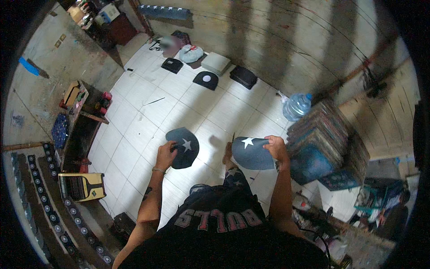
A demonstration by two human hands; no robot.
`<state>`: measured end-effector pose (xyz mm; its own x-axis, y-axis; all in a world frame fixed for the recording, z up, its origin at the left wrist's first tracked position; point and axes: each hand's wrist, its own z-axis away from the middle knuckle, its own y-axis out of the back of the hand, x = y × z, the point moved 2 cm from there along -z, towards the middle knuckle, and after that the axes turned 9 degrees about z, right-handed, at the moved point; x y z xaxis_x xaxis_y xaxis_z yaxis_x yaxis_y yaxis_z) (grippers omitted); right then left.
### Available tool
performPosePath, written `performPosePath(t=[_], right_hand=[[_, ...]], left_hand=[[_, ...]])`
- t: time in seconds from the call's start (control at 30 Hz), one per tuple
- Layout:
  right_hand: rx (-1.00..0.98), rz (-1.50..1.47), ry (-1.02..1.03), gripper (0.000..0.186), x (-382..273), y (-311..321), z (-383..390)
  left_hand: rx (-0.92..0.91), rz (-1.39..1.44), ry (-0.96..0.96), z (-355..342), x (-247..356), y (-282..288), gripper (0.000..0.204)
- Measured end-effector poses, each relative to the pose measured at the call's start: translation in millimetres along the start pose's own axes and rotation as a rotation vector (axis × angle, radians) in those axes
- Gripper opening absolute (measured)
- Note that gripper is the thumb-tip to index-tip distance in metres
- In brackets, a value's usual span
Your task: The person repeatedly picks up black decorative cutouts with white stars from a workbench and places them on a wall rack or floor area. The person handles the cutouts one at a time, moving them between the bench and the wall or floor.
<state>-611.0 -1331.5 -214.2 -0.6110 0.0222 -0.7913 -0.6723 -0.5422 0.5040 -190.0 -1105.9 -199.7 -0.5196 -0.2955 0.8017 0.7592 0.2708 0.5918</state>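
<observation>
My left hand (166, 153) pinches the left edge of a dark, dome-shaped flat piece (182, 157) bearing a grey star; it looks like fabric. In my right hand (277, 148) is the upper right edge of a similar grey-blue dome-shaped piece (253, 157), whose white star sits near its top edge. Both pieces hang apart from each other above the white tiled floor (152, 116), in front of my body. The fingertips behind each piece are hidden.
Along the far wall lie a black stack (172, 65), a white plastic bag (191, 54), a pale grey stack (216, 63), a black piece with a white circle (206, 81) and another black stack (243, 77). A water jug (297, 107) and stacked frames (318, 139) stand right; a yellow-black machine (83, 187) left.
</observation>
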Motion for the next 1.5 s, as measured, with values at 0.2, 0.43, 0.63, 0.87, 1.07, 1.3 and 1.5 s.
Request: performPosePath(t=[0.2,0.43,0.63,0.87,1.07,1.3,1.5], right_hand=[[0.203,0.454,0.003,0.034,29,13,-194],[0.035,0.675,0.055,0.023,-98,22,-383],[0.262,0.533,0.311,0.024,-178,-13,-530],[0.294,0.562,0.196,0.028,-321,-25,-693],[0.493,0.218,0.408,0.029,-429,-40,-879],[0.496,-0.012,0.483,0.025,-497,-83,-1081],[0.501,0.043,0.442,0.033,-446,-142,-1192]], left_hand=[[0.248,-0.178,0.254,-77,-38,51,0.022],[0.546,-0.164,0.456,-168,-76,107,0.019],[0.631,-0.205,0.448,-299,-149,128,0.018],[0.662,-0.118,0.385,-460,-141,177,0.016],[0.84,0.192,0.412,-545,-112,193,0.02],[0.956,-0.005,0.562,-548,-68,155,0.02],[0.974,-0.08,0.625,-592,5,128,0.018]])
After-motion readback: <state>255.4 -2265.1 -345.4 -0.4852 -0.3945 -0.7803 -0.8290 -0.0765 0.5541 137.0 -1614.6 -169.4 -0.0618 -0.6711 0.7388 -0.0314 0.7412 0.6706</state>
